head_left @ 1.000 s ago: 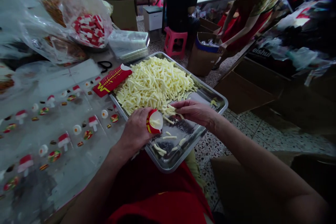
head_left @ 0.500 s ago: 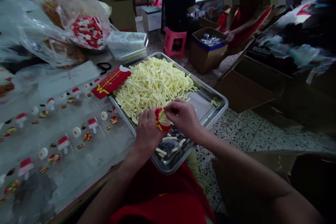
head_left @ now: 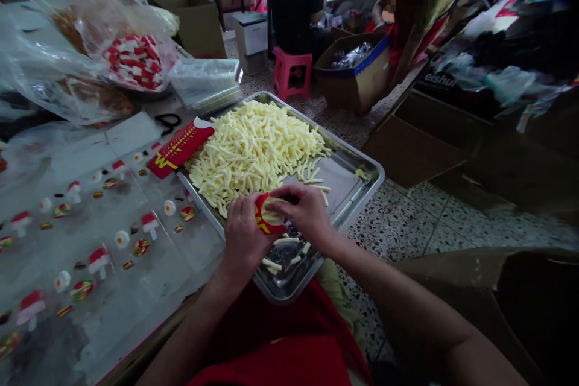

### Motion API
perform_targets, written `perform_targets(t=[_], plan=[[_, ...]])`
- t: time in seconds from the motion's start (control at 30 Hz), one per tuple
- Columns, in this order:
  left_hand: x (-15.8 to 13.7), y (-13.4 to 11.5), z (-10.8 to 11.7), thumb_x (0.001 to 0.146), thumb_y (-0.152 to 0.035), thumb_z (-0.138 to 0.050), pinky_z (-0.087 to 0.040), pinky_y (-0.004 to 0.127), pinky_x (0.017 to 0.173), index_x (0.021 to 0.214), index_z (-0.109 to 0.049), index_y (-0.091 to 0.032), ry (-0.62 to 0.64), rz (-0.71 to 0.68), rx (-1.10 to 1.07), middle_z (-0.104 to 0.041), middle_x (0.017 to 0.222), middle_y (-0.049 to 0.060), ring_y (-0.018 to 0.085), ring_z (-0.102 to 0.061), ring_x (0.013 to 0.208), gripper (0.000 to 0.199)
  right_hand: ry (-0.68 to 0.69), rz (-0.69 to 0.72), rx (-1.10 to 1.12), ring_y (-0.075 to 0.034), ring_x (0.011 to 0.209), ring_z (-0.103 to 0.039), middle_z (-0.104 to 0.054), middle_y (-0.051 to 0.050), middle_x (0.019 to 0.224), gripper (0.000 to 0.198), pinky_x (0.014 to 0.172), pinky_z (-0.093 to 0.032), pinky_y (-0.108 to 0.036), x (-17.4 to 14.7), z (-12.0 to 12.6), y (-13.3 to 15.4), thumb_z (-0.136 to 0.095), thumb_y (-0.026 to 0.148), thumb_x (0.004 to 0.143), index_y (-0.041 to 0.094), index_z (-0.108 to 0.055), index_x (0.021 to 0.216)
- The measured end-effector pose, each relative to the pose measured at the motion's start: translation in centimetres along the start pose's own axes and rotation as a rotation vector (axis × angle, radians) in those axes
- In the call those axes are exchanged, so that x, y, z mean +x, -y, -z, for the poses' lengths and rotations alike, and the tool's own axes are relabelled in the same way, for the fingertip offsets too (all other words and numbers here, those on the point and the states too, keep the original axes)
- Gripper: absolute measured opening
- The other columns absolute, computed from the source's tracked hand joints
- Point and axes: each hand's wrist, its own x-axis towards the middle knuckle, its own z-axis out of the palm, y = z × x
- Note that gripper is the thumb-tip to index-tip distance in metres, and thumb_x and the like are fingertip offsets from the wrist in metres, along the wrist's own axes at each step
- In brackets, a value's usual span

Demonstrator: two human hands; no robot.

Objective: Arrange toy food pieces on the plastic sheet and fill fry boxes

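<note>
My left hand (head_left: pixel 244 229) is wrapped round a small red fries carton (head_left: pixel 263 221) with yellow marks, tilted over the near part of a metal tray (head_left: pixel 377 178). My right hand (head_left: pixel 305 211) is closed at the carton's mouth, thumb and fingers on the pale fries (head_left: pixel 274 212) there; exactly how many it grips is hidden. A large heap of pale yellow fries (head_left: pixel 257 145) fills the far left of the tray. A few loose fries (head_left: pixel 286 241) lie near my hands. Across the tray's left rim rests a flat red carton (head_left: pixel 178 148).
To the left, a table (head_left: pixel 181 265) carries rows of small food-shaped pieces on clear film, scissors (head_left: pixel 167 122) and a bag of red-and-white pieces (head_left: pixel 134 62). Beyond the tray are a pink stool (head_left: pixel 292 69) with a seated person and a cardboard box (head_left: pixel 357 75) beside another person.
My right hand's fingers have shifted from a raised pinch above the carton to lie lower across its mouth. The far person's box has tipped, and the whole view has shifted slightly.
</note>
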Motion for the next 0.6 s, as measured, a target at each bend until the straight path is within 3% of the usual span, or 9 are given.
perform_targets(t=[0.07,0.13,0.23,0.3,0.4,0.5,0.6], plan=[[-0.3,0.1,0.3,0.073,-0.036,-0.076,-0.047,0.043,0.091,0.119,-0.050,-0.020,0.002,-0.004,0.000,-0.062,0.104,0.009,0.030,-0.059,0.099,0.055,0.097,0.061,-0.056,-0.018,0.079,-0.064,-0.072,-0.001,0.086,0.006,0.074,-0.049,-0.029,-0.6,-0.2,0.5,-0.070,0.022,0.087,0.022,-0.074,0.091],[-0.7,0.4,0.7,0.076,-0.033,-0.073,-0.047,0.043,0.091,0.118,-0.050,-0.021,0.006,-0.021,0.008,-0.062,0.104,0.009,0.029,-0.059,0.099,0.050,0.173,0.177,-0.185,-0.019,0.087,-0.061,-0.069,-0.003,0.089,0.013,0.081,-0.046,-0.031,-1.1,-0.2,0.9,-0.062,0.017,0.092,0.022,-0.074,0.091],[-1.3,0.9,1.1,0.075,-0.034,-0.075,-0.046,0.043,0.093,0.120,-0.049,-0.022,0.012,-0.073,0.017,-0.062,0.108,0.009,0.029,-0.059,0.102,0.053,0.186,0.293,-0.339,-0.020,0.090,-0.056,-0.064,-0.006,0.094,0.018,0.081,-0.044,-0.032,-1.9,-0.1,1.0,-0.056,0.016,0.095,0.020,-0.074,0.097],[-1.8,1.1,1.3,0.076,-0.033,-0.074,-0.045,0.043,0.095,0.121,-0.050,-0.022,0.021,-0.112,0.016,-0.063,0.110,0.010,0.029,-0.059,0.104,0.052,0.202,0.350,-0.459,-0.021,0.090,-0.054,-0.062,-0.007,0.094,0.017,0.080,-0.043,-0.034,-2.5,-0.3,1.2,-0.057,0.017,0.095,0.020,-0.073,0.097],[-2.4,1.3,1.2,0.084,-0.023,-0.062,-0.045,0.043,0.093,0.116,-0.053,-0.022,0.035,-0.121,0.034,-0.066,0.104,0.009,0.027,-0.061,0.098,0.033,0.302,0.464,-0.660,-0.025,0.093,-0.050,-0.062,-0.008,0.099,0.007,0.083,-0.040,-0.040,-3.5,-0.7,1.9,-0.065,0.020,0.089,0.020,-0.072,0.087],[-2.5,1.3,1.1,0.081,-0.025,-0.066,-0.046,0.044,0.092,0.118,-0.052,-0.022,0.081,-0.090,0.042,-0.066,0.105,0.009,0.029,-0.062,0.098,0.040,0.422,0.506,-0.575,-0.023,0.093,-0.052,-0.062,-0.007,0.102,0.007,0.084,-0.041,-0.038,-3.4,0.6,2.4,-0.066,0.020,0.089,0.021,-0.073,0.091],[-2.0,1.4,1.4,0.071,-0.038,-0.081,-0.048,0.043,0.093,0.127,-0.047,-0.022,0.125,-0.007,-0.024,-0.063,0.115,0.010,0.030,-0.061,0.105,0.067,0.362,0.354,-0.337,-0.018,0.086,-0.057,-0.064,-0.005,0.099,0.020,0.077,-0.044,-0.031,-1.3,4.7,1.7,-0.058,0.026,0.098,0.024,-0.071,0.113]])
